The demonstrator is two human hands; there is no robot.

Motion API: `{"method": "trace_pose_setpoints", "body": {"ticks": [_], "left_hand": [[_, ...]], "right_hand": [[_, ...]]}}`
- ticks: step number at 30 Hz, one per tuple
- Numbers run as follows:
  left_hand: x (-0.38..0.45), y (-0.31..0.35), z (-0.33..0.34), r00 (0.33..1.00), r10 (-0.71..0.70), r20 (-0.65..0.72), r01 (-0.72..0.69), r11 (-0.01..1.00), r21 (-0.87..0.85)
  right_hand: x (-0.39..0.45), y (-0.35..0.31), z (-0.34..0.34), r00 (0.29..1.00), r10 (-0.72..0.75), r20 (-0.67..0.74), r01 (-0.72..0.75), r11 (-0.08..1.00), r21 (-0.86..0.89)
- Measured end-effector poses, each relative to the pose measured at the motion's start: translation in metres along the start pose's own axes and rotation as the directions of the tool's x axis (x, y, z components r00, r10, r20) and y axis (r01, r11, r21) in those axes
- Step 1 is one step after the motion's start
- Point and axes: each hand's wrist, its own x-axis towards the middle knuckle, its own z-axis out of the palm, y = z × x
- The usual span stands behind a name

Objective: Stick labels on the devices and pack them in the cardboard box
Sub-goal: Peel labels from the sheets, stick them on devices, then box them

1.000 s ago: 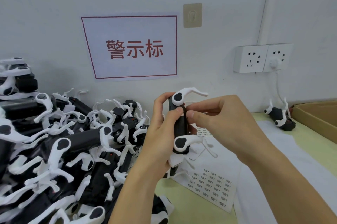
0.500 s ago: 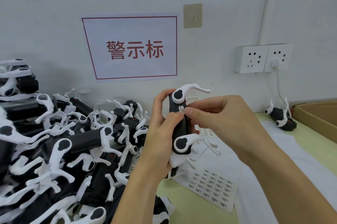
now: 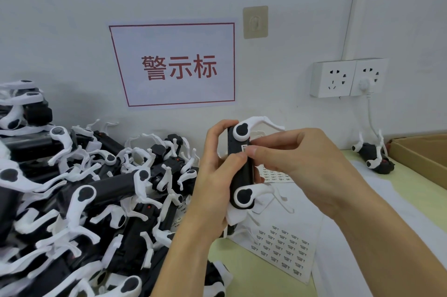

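My left hand (image 3: 212, 175) grips a black device with white curved arms (image 3: 242, 170), held upright in front of me. A small white label (image 3: 244, 148) sits on the device's side. My right hand (image 3: 297, 163) presses that label with its thumb and forefinger tips. A sheet of printed labels (image 3: 283, 253) lies on the table below my hands. The cardboard box (image 3: 420, 154) stands open at the right edge. One more black and white device (image 3: 373, 157) lies by the wall near the box.
A big heap of black and white devices (image 3: 79, 200) fills the left side of the table. A wall socket (image 3: 348, 77) with a plugged white cable hangs at the right. A paper sign (image 3: 174, 64) is on the wall.
My right hand's fingertips slid slightly down onto the device's side, and the label now shows stuck there. The device tilted a little; my left hand keeps its grip.
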Motion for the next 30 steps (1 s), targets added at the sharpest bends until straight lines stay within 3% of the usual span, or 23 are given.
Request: {"method": "trace_pose_setpoints", "body": {"ticks": [12,18,20,23,25,28,30], "left_hand": [[-0.002,0.002,-0.002,0.999,0.036,0.023,-0.039,0.986,0.159],[-0.003,0.000,-0.007,1.000,0.023,0.014,-0.025,0.988,0.152],[-0.004,0.001,-0.008,1.000,0.018,0.006,-0.018,0.983,0.182],[-0.004,0.004,-0.007,1.000,0.019,0.010,-0.022,0.954,0.300],[-0.005,0.005,-0.004,0.999,0.019,0.030,-0.029,0.918,0.396],[-0.008,0.004,0.000,0.997,-0.031,0.074,-0.008,0.882,0.472],[-0.009,0.002,0.000,0.992,-0.070,0.102,0.015,0.885,0.466]], "right_hand": [[0.002,0.003,-0.005,1.000,-0.002,-0.013,0.001,1.000,-0.017],[0.005,0.005,-0.014,0.997,-0.001,0.078,0.004,0.999,-0.040],[0.005,0.005,-0.021,0.998,-0.020,0.057,0.027,0.993,-0.119],[0.006,0.007,-0.034,0.974,-0.200,-0.104,0.150,0.920,-0.363],[0.005,0.008,-0.039,0.956,-0.293,0.005,0.268,0.867,-0.421],[0.005,0.014,-0.036,0.933,-0.236,0.273,0.329,0.867,-0.374],[0.008,0.019,-0.034,0.927,-0.210,0.312,0.320,0.875,-0.363]]}}
